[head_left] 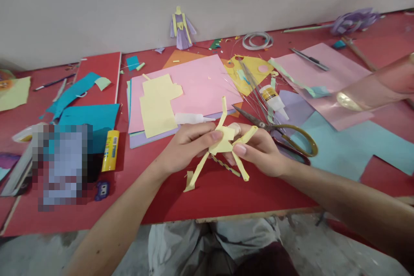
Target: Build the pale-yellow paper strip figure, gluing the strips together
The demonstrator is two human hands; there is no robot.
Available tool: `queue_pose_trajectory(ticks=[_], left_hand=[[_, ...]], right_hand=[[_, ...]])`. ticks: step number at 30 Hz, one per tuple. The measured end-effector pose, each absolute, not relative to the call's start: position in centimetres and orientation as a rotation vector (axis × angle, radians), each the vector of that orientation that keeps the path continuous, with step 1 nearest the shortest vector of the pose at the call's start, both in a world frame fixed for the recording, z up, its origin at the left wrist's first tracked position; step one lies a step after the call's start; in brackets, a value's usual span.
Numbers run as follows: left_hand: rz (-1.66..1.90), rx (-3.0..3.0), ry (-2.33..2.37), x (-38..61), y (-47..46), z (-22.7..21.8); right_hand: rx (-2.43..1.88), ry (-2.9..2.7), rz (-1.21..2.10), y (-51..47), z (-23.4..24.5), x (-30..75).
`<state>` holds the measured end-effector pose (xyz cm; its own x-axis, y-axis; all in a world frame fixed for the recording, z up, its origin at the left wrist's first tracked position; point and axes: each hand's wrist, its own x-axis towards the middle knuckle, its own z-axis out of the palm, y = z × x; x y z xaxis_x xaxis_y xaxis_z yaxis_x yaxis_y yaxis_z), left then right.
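Observation:
Between my two hands is a pale yellow paper figure point(223, 141) with a flat body and several rolled paper limbs spreading from it. My left hand point(196, 142) pinches the body's left side, thumb on top. My right hand point(258, 148) grips the right side, its thumb by the base of the right-hand limbs. Below the figure shows a thin twisted dark-and-yellow strip point(226, 166); what it joins is hidden. A small yellow paper scrap point(189, 182) lies under the lower left limb. Close to my right hand rest scissors point(278, 131) with yellowish handles.
Behind my hands lie stacked pink sheets point(197, 90), a cut yellow sheet point(158, 108) and a white nozzle bottle point(194, 118). A glue bottle point(274, 100), thin wires and a craft knife point(310, 59) are rightward. A glue stick point(110, 151) stands left; a purple paper doll point(182, 30) leans on the wall.

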<state>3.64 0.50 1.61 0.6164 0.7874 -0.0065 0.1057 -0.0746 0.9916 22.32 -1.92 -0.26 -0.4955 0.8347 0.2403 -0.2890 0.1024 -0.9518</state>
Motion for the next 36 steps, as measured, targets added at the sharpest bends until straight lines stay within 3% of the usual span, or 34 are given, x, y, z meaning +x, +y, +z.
queue_pose_trajectory(ticks=[6, 22, 29, 36], left_hand=[[0.779, 1.946, 0.79, 3.4, 0.8, 1.5], [0.873, 2.197, 0.759, 3.0, 1.3, 1.4], [1.156, 2.914, 0.598, 2.1, 2.2, 0.4], [1.358, 2.998, 0.596, 1.9, 2.3, 0.5]], right_hand=[[-0.719, -1.501, 1.486, -1.6, -0.1, 21.9], [-0.778, -1.515, 1.35, -1.7, -0.7, 21.7], [-0.793, -1.684, 0.939, -1.8, -1.2, 22.5], [-0.668, -1.774, 0.807, -1.6, -1.7, 22.7]])
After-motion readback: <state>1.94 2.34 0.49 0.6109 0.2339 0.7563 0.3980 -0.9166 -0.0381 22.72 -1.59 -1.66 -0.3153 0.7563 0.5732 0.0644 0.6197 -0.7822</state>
